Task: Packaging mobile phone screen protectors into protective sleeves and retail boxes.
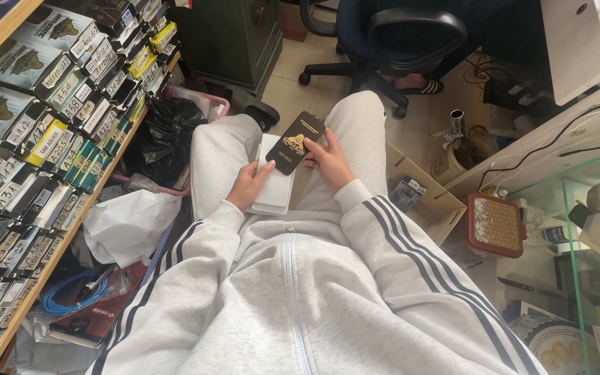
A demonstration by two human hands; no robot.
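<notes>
I sit with grey-trousered legs stretched out, both hands over my lap. My left hand (248, 184) grips a stack of flat white packets (273, 182) from its left side. My right hand (329, 161) holds a flat black packet with a gold emblem (295, 142), tilted and lying over the top of the white stack. Both sleeves are light grey with dark stripes.
Shelves of small labelled boxes (43, 132) run along the left. A black bag in a pink basket (168, 132) and a white bag (130, 222) lie beside my left leg. An open cardboard box (425, 201) sits on my right, by a glass counter (578, 229). A black office chair (397, 35) stands ahead.
</notes>
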